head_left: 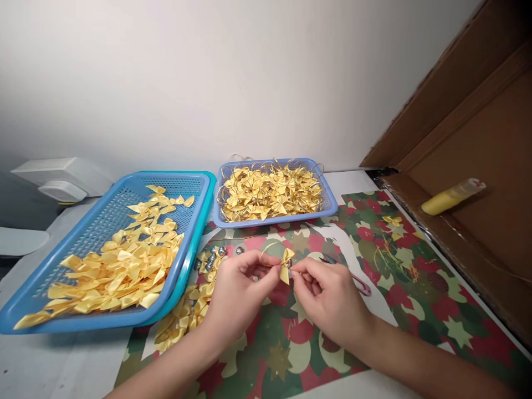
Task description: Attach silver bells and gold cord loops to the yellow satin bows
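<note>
My left hand (249,280) pinches a gold satin bow (286,259) at its left side. A thin loop of gold cord (269,245) arcs up from those fingertips. Touching the bow from the right is my right hand (324,291), closed with thumb and forefinger at a small silver bell (290,264) against the bow; the exact grip is partly hidden. Loose silver bells (211,257) lie left of my left hand. A pile of gold bows (183,313) spreads on the table cover, partly behind my left wrist.
A blue basket (103,202) of bows sits in a teal one (193,252) at left. Behind my hands, another basket (276,221) holds corded bows. A pink-handled tool (361,285) lies beyond my right hand. Cord scraps (394,257), a yellow tube (451,198) and cardboard (469,122) are at right.
</note>
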Demonstrator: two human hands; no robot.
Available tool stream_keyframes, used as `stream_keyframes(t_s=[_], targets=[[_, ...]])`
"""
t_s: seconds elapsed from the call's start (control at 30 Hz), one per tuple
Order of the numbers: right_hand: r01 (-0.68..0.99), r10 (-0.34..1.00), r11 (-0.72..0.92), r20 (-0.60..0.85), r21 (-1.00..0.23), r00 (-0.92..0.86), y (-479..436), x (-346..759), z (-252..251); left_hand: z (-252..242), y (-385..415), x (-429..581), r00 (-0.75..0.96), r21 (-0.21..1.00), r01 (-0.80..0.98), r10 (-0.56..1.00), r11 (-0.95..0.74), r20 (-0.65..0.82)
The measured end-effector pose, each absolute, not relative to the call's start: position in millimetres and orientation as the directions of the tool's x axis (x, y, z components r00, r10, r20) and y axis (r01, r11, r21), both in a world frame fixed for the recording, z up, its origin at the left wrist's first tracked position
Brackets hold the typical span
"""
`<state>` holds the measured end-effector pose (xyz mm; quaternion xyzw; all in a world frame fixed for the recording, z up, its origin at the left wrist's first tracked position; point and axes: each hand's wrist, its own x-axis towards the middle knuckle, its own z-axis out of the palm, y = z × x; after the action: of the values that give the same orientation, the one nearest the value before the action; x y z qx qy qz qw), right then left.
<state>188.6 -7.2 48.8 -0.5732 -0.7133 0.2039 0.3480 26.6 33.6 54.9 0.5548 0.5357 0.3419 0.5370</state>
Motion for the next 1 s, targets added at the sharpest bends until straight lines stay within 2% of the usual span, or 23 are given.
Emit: stream_keyframes(t_s=[0.13,0.33,0.63,1.0], targets=[[0.635,0.955,0.272,0.283,-0.723,-0.087,-7.2,186.8,44.7,55.4,37.1,27.2,0.182,0.947,0.093,0.930,0.306,-0.318],[0.606,0.952,0.281,0.296,-0.744,-0.078,-7.1,186.7,42.8,59.0,39.9,28.2,0.197,0.927,-0.007,0.909,0.375,-0.367],[0.607,0.935,0.321,0.345,-0.726,-0.082,-7.4,187.3,44.0,55.7,39.4,26.9,0.216,0.925,0.009,0.902,0.380,-0.373],[0.607,0.943,0.306,0.323,-0.734,-0.084,-5.3,186.9,44.5,56.9,38.5,27.1,0.197,0.943,0.054,0.923,0.328,-0.332]])
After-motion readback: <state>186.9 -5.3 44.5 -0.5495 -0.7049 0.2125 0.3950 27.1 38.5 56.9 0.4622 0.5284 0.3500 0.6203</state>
